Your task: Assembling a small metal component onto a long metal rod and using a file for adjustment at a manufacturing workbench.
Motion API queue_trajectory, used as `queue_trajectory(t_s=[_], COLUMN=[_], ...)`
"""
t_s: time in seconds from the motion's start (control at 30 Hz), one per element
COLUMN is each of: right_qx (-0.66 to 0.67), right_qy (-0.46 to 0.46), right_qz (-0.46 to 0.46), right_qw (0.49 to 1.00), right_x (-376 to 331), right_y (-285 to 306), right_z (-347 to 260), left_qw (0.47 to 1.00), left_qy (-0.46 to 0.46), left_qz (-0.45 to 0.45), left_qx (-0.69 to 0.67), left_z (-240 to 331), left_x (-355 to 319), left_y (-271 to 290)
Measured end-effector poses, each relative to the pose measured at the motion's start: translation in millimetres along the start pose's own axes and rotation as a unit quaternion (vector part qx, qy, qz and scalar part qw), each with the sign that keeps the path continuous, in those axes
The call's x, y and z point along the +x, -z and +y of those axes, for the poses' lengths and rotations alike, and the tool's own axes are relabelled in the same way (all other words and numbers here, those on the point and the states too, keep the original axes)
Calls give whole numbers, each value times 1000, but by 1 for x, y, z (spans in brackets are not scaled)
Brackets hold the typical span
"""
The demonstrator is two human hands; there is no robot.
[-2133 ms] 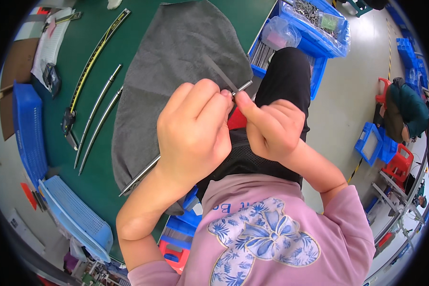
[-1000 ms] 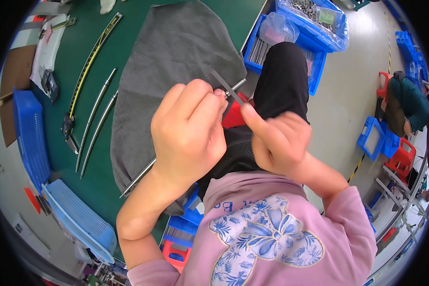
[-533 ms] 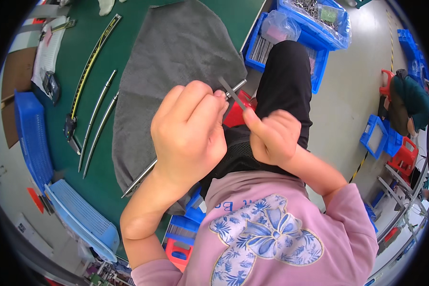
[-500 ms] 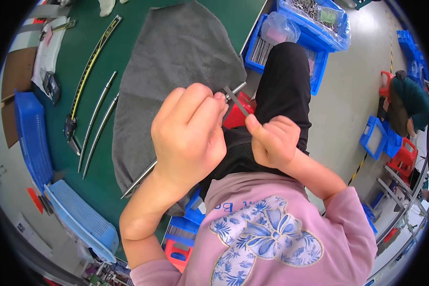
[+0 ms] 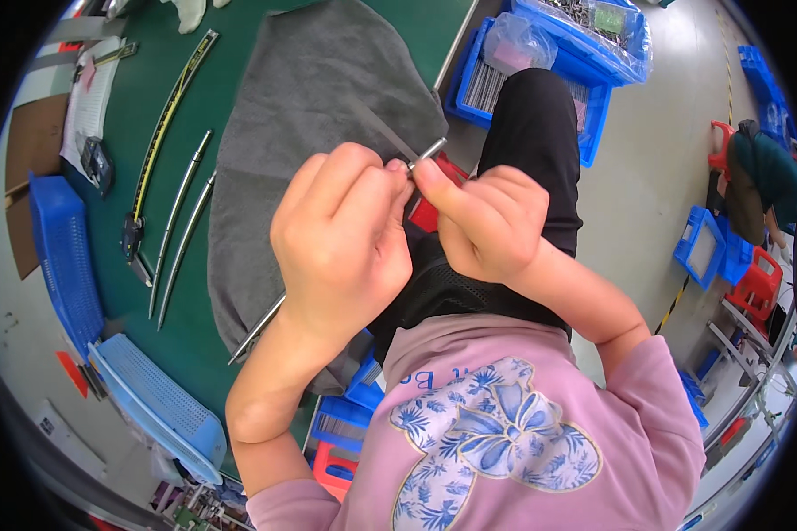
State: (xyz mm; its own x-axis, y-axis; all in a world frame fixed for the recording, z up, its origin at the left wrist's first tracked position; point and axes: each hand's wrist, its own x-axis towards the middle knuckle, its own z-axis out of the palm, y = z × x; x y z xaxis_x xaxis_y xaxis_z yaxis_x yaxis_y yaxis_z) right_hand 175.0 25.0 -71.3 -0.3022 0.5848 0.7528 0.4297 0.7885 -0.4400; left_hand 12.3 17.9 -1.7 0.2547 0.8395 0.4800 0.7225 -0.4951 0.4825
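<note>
My left hand (image 5: 341, 234) is closed around a slim steel rod (image 5: 259, 327). The rod slants under my left forearm, and its upper end juts out past my fingertips. In my right hand (image 5: 496, 221) a thin flat grey file (image 5: 383, 127) is pinched, thumb stretched along it. It lies across the rod near the protruding end, its far part over the grey cloth (image 5: 319, 97). My fingers hide the grip end of the file. Two more steel rods (image 5: 179, 217) lie side by side on the green table, left of the cloth.
A caliper (image 5: 133, 234) and a yellow scale (image 5: 173, 115) lie left of the rods. Blue baskets (image 5: 155, 398) line the table's left edge. Blue bins (image 5: 593, 133) with metal parts stand beyond my knee. A person (image 5: 757, 177) is at the far right.
My right hand has moved up and left toward my left fingertips. The file has slid across the rod, from reaching down-right to extending up-left over the cloth. The view has shifted slightly.
</note>
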Motion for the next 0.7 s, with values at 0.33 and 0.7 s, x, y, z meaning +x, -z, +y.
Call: queue_trajectory(t_s=[0.33, 0.7], right_qx=[8, -3], right_qy=[-24, -12], right_qz=[0, -3], right_qw=[1000, 1000], right_x=[3, -4], right_y=[2, 5], right_z=[-6, -3], left_qw=[1000, 1000], left_qy=[7, -8], left_qz=[1, -8], left_qx=[1, 22], left_z=[0, -1], left_x=[-1, 3], left_y=[1, 3])
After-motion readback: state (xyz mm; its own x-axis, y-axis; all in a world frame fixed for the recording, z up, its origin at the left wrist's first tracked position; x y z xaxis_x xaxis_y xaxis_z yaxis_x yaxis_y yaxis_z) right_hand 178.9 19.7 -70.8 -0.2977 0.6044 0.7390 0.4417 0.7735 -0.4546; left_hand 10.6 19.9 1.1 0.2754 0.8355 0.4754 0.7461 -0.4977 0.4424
